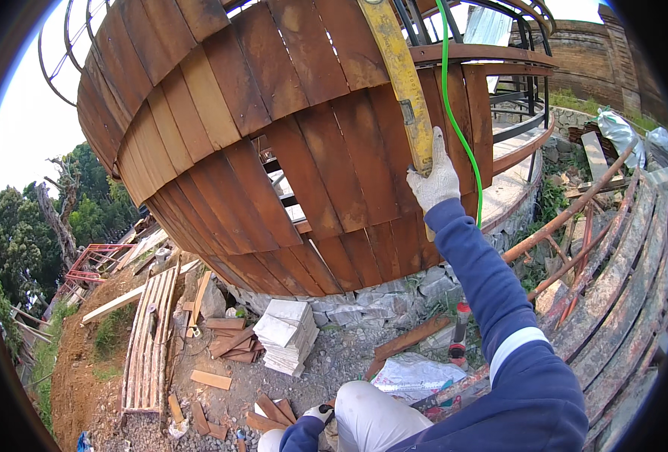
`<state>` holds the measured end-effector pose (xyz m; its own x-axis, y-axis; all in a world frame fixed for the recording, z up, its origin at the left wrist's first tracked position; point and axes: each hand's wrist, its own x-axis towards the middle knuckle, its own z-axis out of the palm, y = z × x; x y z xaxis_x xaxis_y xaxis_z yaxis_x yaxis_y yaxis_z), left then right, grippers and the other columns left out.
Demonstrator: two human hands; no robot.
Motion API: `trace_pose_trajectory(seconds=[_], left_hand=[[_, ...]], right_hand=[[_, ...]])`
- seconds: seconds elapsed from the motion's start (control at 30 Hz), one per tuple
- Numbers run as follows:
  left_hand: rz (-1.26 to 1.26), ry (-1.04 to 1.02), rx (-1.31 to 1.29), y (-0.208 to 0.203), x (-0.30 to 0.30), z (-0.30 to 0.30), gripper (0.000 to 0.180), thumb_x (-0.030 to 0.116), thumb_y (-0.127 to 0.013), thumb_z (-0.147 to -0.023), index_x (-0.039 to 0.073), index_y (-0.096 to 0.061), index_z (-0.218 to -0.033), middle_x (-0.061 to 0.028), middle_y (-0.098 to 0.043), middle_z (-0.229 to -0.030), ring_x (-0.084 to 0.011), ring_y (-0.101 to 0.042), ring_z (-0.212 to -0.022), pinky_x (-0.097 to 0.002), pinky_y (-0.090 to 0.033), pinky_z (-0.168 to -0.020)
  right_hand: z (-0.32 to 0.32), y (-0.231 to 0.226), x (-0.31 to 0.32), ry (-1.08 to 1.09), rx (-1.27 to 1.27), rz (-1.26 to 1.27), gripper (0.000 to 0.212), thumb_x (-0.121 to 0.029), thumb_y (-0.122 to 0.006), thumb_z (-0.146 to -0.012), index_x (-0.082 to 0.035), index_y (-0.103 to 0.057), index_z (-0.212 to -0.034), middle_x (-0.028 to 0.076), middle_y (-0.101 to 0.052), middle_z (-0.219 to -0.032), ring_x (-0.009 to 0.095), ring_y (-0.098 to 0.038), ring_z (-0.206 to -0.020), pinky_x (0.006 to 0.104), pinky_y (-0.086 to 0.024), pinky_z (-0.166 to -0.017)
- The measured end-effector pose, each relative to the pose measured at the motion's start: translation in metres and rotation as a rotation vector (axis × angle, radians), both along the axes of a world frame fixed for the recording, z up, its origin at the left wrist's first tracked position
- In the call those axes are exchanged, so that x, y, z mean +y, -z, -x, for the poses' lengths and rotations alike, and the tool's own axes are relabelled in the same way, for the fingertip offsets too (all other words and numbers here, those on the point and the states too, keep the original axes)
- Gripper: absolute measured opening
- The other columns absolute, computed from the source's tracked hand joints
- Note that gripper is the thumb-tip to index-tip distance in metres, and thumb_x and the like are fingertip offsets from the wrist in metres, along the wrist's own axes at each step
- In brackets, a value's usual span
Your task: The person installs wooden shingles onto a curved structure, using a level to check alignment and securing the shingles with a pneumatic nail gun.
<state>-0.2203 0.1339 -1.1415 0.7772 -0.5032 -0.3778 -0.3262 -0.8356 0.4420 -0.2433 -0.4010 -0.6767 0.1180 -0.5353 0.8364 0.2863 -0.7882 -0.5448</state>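
Observation:
My right hand (435, 181), in a pale work glove, grips the lower end of a long yellow spirit level (402, 71). The level stands nearly upright against the curved wall of overlapping brown wooden boards (326, 158). A bright green hose or cable (455, 113) hangs just right of the level. Low down, beside my light-coloured trouser leg (375, 418), my left hand (319, 412) is gloved and curled. Something dark shows at its fingers, too small to make out. A narrow gap in the boards opens onto the inside of the structure.
A stack of pale tiles (285, 335) stands on the gravel below, near loose board pieces (236, 343). Rusty metal slats (613, 279) and poles crowd the right side. A slatted wooden panel (149, 339) lies at left. A white sack (417, 377) rests near my legs.

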Motion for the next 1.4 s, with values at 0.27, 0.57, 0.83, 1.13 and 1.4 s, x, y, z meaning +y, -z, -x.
trace_pose_trajectory(seconds=[0.27, 0.57, 0.83, 1.13, 1.4], left_hand=[[1.025, -0.429, 0.141, -0.066, 0.011, 0.03, 0.036, 0.007, -0.061, -0.1, -0.004, -0.056, -0.133, -0.0122, -0.069, -0.113, -0.0205, -0.068, -0.101, -0.0317, -0.055, -0.091], [1.395, -0.571, -0.028, -0.217, -0.001, 0.068, 0.045, 0.003, -0.059, -0.097, -0.004, -0.048, -0.14, -0.0168, -0.06, -0.13, -0.0252, -0.062, -0.116, -0.0397, -0.051, -0.102], [1.499, -0.964, -0.419, -0.194, 0.09, 0.075, 0.033, -0.002, -0.068, -0.092, 0.0, -0.059, -0.123, -0.0134, -0.067, -0.116, -0.023, -0.067, -0.102, -0.0355, -0.058, -0.086], [1.264, -1.327, -0.679, -0.154, 0.159, 0.096, 0.042, -0.004, -0.066, -0.091, -0.009, -0.053, -0.131, -0.0169, -0.064, -0.122, -0.0253, -0.065, -0.109, -0.0351, -0.054, -0.098], [0.892, -1.233, -0.573, -0.175, 0.143, 0.096, 0.041, -0.007, -0.062, -0.09, -0.008, -0.055, -0.131, -0.0167, -0.062, -0.126, -0.0258, -0.06, -0.117, -0.0387, -0.047, -0.105]], right_hand=[[0.042, 0.121, 0.132, -0.422, 0.061, 0.02, 0.094, -0.001, -0.077, -0.075, -0.006, -0.032, -0.157, 0.021, -0.059, -0.133, 0.031, -0.064, -0.116, 0.0363, -0.053, -0.096], [0.064, 0.27, 0.272, -0.859, 0.528, 0.445, 0.086, -0.018, -0.084, -0.057, -0.005, -0.058, -0.139, 0.015, -0.067, -0.111, 0.035, -0.067, -0.092, 0.0425, -0.054, -0.078], [0.002, 0.313, 0.229, -0.873, 0.671, 0.362, 0.072, -0.014, -0.077, -0.069, -0.005, -0.058, -0.137, 0.023, -0.065, -0.12, 0.042, -0.061, -0.11, 0.0471, -0.047, -0.098], [-0.026, 0.52, 0.12, -0.501, 1.486, 0.241, 0.05, -0.024, -0.067, -0.082, -0.005, -0.063, -0.128, 0.022, -0.069, -0.113, 0.039, -0.064, -0.109, 0.0469, -0.05, -0.099], [-0.09, 0.518, 0.152, -0.269, 1.735, 0.388, 0.059, -0.022, -0.067, -0.082, -0.014, -0.055, -0.139, 0.017, -0.055, -0.14, 0.035, -0.053, -0.129, 0.0487, -0.045, -0.104]])
